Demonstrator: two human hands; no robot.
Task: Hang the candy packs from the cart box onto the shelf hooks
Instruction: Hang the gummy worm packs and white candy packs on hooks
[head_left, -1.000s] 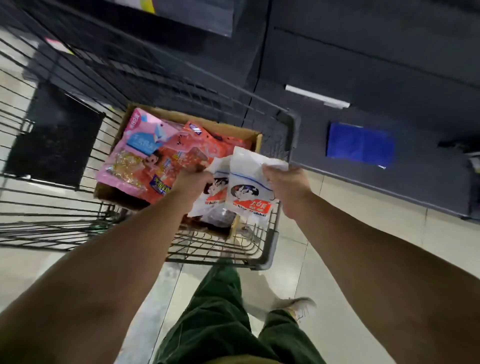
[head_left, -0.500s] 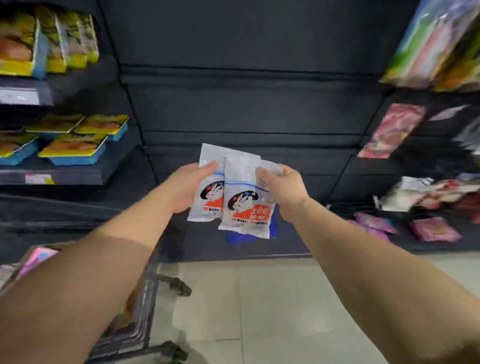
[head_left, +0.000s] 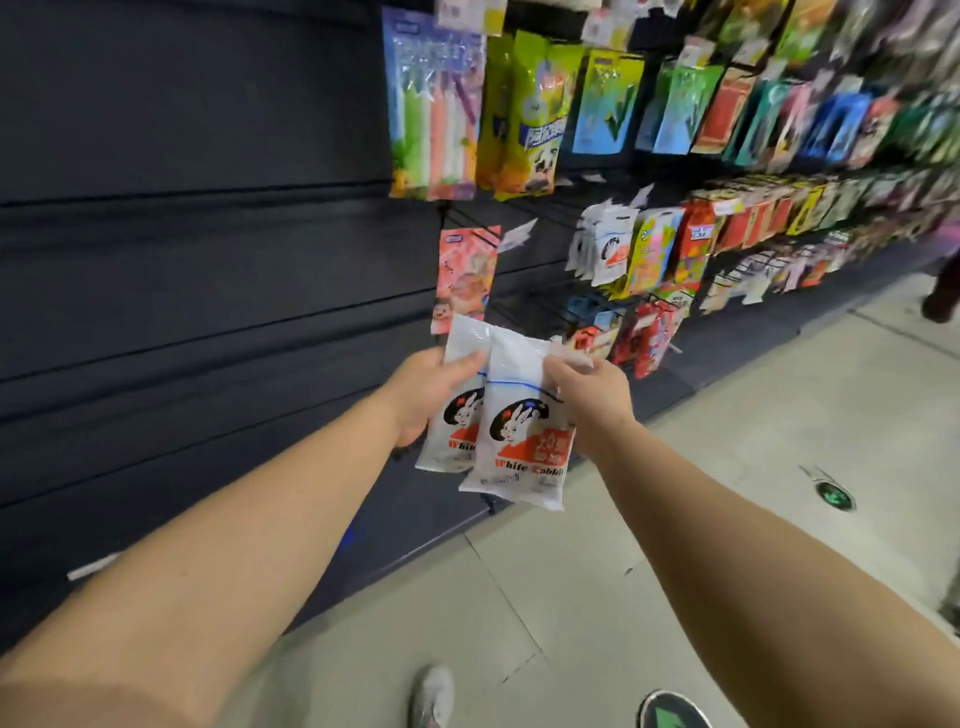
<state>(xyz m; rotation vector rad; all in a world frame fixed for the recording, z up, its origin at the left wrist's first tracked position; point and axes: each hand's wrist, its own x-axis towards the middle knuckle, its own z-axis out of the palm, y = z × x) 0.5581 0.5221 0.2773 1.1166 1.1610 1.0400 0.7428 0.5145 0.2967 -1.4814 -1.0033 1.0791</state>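
Two white candy packs printed with a rabbit and red lettering hang side by side in front of me. My left hand (head_left: 423, 395) grips the rear pack (head_left: 457, 415) by its left edge. My right hand (head_left: 587, 400) pinches the top right corner of the front pack (head_left: 519, 441), which overlaps the rear one. Matching white rabbit packs (head_left: 605, 244) hang on shelf hooks further right, at about head height. The cart and its box are out of view.
A dark slatted wall panel (head_left: 208, 260) fills the left. Rows of colourful hanging packs (head_left: 727, 104) cover the shelving on the right, with a pink pack (head_left: 465, 275) just above my hands. Pale tiled floor (head_left: 753, 467) lies below, with my shoe (head_left: 434, 696) at the bottom.
Both hands lifted the two packs out of the cart box. My view swung up and right from the cart to the hook shelving, and the hands hold the packs as before.
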